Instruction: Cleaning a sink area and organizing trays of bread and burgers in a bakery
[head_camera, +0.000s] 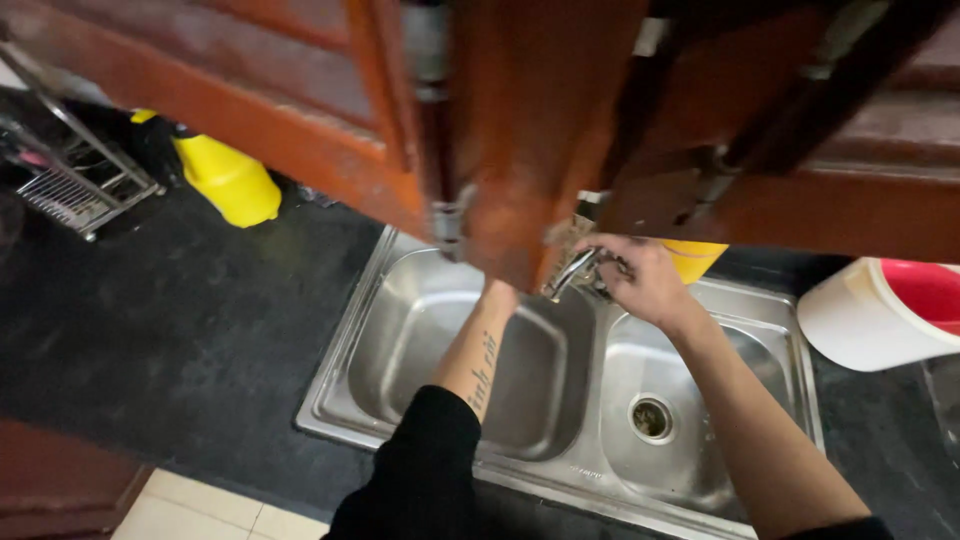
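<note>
Item: faucet (572, 272), chrome, centre of frame, just below the hanging cabinet doors (520, 130). Mounted at the back rim of the double steel sink (560, 490), over the divider betw. the two basins. Long axis of spout runs diagonally, upper right down to lower left, toward the left basin.

Our right hand (645, 280): curled over the faucet's base/handle end, right of centre; fingers wrapped, touching it. Reads as a grasp on the faucet. This hand is plainly the nearer one; the spout extends away from it to the left.

Our left hand (497, 290): forearm rises from bottom centre, black sleeve pushed back; the hand itself is hidden behind the cabinet door edge, just left of the spout tip. We cannot tell if it's clenched or loose.

Nearby: yellow container (228, 180) upper left on dark counter (150, 330); wire rack (70, 185) far left; white bucket w/ red inside (880, 310) at right edge; drain (651, 417) in right basin.
</note>
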